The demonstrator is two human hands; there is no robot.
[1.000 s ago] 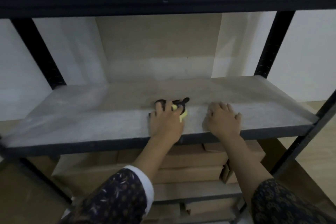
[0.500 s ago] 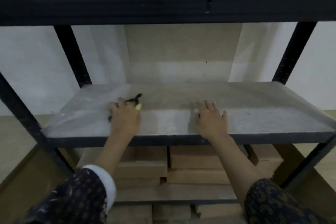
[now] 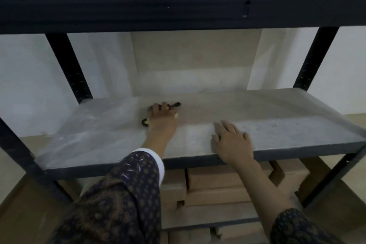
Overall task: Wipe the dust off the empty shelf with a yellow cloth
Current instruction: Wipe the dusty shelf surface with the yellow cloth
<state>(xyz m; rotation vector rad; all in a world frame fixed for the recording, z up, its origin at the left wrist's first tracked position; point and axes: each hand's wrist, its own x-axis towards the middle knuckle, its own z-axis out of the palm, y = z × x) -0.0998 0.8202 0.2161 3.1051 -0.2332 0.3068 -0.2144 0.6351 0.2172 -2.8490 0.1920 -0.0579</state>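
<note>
While left hand [image 3: 162, 122] clamps yellow cloth [image 3: 175, 115] against dusty shelf [image 3: 277, 130], curled over it, right hand [image 3: 231, 141] lies flat and splayed near front edge.

Left hand [image 3: 161, 120]: reached deep over shelf [image 3: 277, 127], palm down, fingers curled over yellow cloth [image 3: 175, 115], cloth mostly hidden beneath.
Left arm: extended forward; left sleeve [image 3: 122, 194] dark, patterned, white cuff [image 3: 158, 162] at mid-forearm.
Right hand [image 3: 232, 143]: palm down at shelf front edge, fingers straight, slightly spread, holding nothing.
Right forearm: bare; right sleeve [image 3: 297, 228] ends near elbow.
</note>
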